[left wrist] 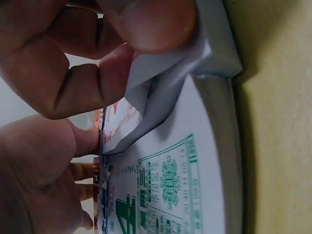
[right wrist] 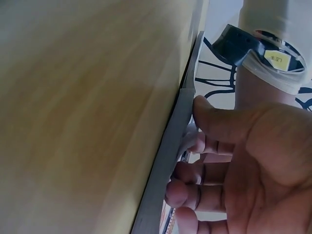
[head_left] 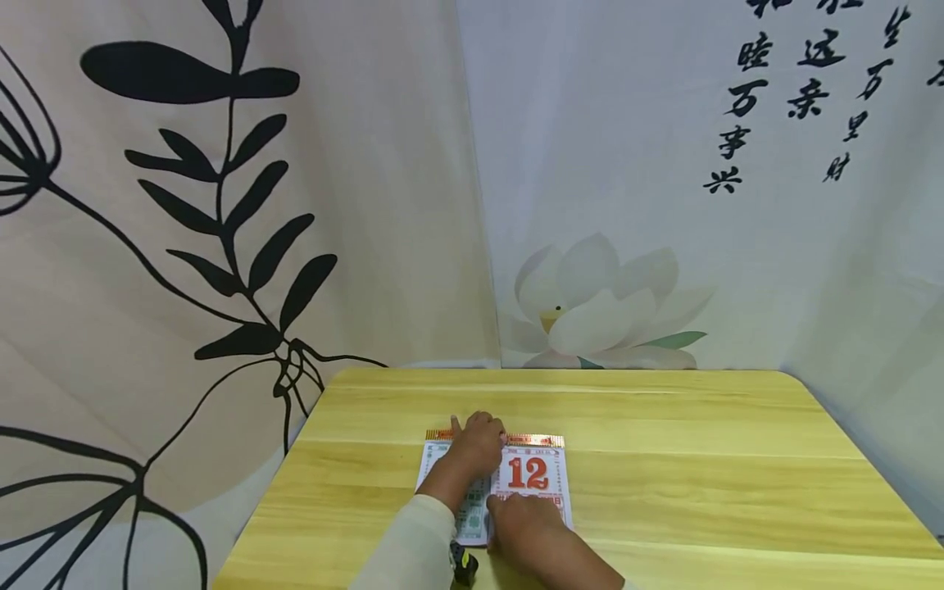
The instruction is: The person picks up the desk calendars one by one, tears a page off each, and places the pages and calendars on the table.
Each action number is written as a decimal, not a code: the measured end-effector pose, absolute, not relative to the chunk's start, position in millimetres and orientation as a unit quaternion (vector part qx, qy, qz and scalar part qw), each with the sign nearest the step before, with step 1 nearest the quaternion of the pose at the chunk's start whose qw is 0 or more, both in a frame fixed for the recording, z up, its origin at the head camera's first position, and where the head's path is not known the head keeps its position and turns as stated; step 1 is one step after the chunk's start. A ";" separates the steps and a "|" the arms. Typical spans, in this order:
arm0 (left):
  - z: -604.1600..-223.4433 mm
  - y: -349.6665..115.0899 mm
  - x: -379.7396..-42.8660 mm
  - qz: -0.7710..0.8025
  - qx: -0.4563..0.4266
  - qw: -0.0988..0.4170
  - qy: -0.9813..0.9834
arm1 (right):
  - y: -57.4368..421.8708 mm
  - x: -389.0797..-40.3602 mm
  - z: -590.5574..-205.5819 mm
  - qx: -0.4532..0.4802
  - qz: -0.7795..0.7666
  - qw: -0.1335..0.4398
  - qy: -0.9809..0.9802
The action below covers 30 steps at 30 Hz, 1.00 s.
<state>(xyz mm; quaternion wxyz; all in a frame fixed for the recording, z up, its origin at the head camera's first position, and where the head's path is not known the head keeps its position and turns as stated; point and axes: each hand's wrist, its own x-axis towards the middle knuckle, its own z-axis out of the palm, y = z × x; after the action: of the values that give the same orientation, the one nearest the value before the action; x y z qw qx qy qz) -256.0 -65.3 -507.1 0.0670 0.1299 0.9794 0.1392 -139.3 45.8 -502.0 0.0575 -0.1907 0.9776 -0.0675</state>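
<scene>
Two tear-off calendar pads lie side by side on the table. The left-hand calendar (left wrist: 170,180) has green print; the right-hand calendar (head_left: 525,473) shows a big red 12. Both carry shiny red-gold top strips (head_left: 537,440). My left hand (head_left: 479,447) rests on the strips where the pads meet, its fingers spread along the top edge in the left wrist view. My right hand (head_left: 527,528) is at the lower left corner of the 12 pad. Its thumb and finger pinch a calendar page (left wrist: 161,92), which bends up and away from the pad.
The light wooden table (head_left: 708,475) stretches out on both sides of the pads. Behind it hangs a pale cloth (head_left: 398,205) with plant prints and dark lettering. A black wrist camera (head_left: 463,564) sits at the left sleeve, close to the right hand.
</scene>
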 end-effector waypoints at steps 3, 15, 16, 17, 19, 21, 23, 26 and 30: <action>-506.2 -66.7 -256.6 0.149 0.143 0.065 0.976 | 45.8 -135.4 -495.8 -0.188 -0.065 0.060 0.978; -483.6 -74.5 -245.3 0.372 0.181 0.076 0.907 | 49.5 -128.9 -484.9 -0.165 -0.105 0.074 0.978; -483.3 -74.5 -243.9 0.385 0.177 0.080 0.903 | 49.5 -129.2 -484.6 -0.160 -0.110 0.080 0.978; -483.5 -74.4 -242.9 0.393 0.175 0.081 0.899 | 49.7 -129.4 -484.2 -0.156 -0.113 0.085 0.978; -484.8 -74.6 -241.0 0.408 0.175 0.086 0.892 | 50.6 -129.3 -484.4 -0.157 -0.115 0.082 0.977; -486.8 -74.6 -239.2 0.427 0.174 0.092 0.883 | 52.0 -128.7 -484.3 -0.162 -0.113 0.073 0.978; -487.7 -74.2 -237.5 0.449 0.172 0.094 0.872 | 54.3 -127.6 -483.8 -0.166 -0.115 0.063 0.977; -487.5 -73.4 -234.5 0.479 0.168 0.101 0.856 | 59.7 -126.3 -481.8 -0.176 -0.118 0.051 0.976; -484.4 -73.0 -230.6 0.504 0.166 0.108 0.841 | 69.5 -126.0 -475.8 -0.182 -0.124 0.044 0.974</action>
<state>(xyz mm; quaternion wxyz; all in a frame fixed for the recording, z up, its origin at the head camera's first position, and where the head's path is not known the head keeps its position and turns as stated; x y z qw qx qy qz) -230.6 -73.0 -484.4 0.1085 0.1665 0.8407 0.5037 -126.0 69.5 -475.8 0.0441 -0.1818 0.9745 -0.1243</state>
